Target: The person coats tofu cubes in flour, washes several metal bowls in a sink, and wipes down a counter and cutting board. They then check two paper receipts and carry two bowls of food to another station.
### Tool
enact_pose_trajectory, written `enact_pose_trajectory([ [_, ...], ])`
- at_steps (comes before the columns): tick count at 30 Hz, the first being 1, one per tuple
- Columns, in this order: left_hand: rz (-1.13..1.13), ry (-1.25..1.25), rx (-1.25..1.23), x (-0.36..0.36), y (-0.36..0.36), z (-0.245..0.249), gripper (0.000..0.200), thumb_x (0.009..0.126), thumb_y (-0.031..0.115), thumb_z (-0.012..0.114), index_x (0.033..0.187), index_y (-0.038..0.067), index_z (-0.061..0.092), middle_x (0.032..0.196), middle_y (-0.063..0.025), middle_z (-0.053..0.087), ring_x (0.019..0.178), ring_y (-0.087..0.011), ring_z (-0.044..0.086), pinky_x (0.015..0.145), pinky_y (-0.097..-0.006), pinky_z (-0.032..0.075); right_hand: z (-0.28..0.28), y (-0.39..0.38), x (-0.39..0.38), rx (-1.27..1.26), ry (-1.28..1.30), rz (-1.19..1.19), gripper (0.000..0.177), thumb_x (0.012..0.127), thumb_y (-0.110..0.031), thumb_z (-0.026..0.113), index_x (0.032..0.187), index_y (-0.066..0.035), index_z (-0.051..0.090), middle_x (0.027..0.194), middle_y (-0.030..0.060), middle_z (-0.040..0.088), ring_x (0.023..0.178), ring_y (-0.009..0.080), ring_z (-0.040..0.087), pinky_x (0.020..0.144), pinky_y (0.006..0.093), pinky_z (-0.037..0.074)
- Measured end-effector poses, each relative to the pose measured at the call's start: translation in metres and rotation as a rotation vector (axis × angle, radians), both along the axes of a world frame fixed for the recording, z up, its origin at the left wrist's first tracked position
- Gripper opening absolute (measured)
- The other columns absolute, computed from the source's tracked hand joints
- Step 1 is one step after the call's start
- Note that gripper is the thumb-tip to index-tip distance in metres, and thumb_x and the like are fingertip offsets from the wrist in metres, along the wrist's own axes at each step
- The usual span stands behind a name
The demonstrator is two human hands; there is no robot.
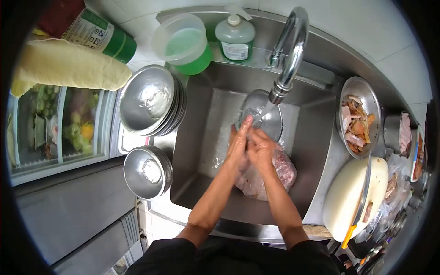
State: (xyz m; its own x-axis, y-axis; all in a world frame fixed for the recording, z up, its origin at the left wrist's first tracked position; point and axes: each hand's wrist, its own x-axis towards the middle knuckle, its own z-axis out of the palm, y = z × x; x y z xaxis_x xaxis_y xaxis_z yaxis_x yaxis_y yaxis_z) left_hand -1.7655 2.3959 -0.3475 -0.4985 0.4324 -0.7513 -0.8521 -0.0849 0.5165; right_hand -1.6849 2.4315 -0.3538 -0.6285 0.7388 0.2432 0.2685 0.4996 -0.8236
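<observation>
My left hand (pixel 238 143) and my right hand (pixel 261 149) are pressed together in the sink, under the water running from the faucet (pixel 285 78). The left has its thumb stretched up and its fingers extended, partly smeared by motion. Curled fingers of the right close against the left hand. Behind them a metal bowl (pixel 270 120) lies on the sink floor, with the stream falling towards it. A clear plastic bag of raw meat (pixel 284 173) lies under my wrists, partly covered by my forearms.
Stacked metal bowls (pixel 133 103) and smaller bowls (pixel 137 176) stand left of the sink (pixel 188 183). Behind are a tub of green liquid (pixel 192 62) and a soap pump bottle (pixel 235 39). At right are a bowl of scraps (pixel 343 98) and a cutting board (pixel 339 197) with an orange-handled knife (pixel 349 236).
</observation>
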Motion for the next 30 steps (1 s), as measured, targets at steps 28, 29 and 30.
enact_pose_trajectory([
  [28,-0.821,1.173,-0.017,-0.002,-0.006,-0.005,0.034,0.062,-0.003,0.060,0.095,0.004,0.061,0.106,-0.0168,0.050,0.101,-0.0359,0.047,0.088,-0.0410,0.041,0.006,0.010,0.031,-0.665,-0.045,-0.129,0.068,0.064,0.004,0.045,0.131,0.007,0.031,0.124,0.0239,0.045,0.116,0.0340,0.044,0.099,0.0340,0.033],
  [29,-0.720,1.445,-0.095,-0.009,-0.001,-0.004,0.031,0.063,-0.003,0.060,0.093,0.003,0.061,0.102,-0.0169,0.052,0.099,-0.0369,0.049,0.087,-0.0413,0.041,0.005,0.012,0.033,-0.722,-0.031,-0.141,0.070,0.063,0.003,0.045,0.131,0.007,0.031,0.123,0.0237,0.046,0.115,0.0334,0.045,0.098,0.0333,0.034],
  [30,-0.597,1.711,-0.177,-0.011,0.002,-0.002,0.028,0.063,-0.003,0.060,0.091,0.002,0.060,0.099,-0.0170,0.055,0.097,-0.0379,0.051,0.087,-0.0415,0.042,0.007,0.016,0.037,-0.774,-0.020,-0.149,0.071,0.063,0.003,0.045,0.132,0.008,0.030,0.122,0.0235,0.046,0.115,0.0328,0.045,0.097,0.0327,0.035],
])
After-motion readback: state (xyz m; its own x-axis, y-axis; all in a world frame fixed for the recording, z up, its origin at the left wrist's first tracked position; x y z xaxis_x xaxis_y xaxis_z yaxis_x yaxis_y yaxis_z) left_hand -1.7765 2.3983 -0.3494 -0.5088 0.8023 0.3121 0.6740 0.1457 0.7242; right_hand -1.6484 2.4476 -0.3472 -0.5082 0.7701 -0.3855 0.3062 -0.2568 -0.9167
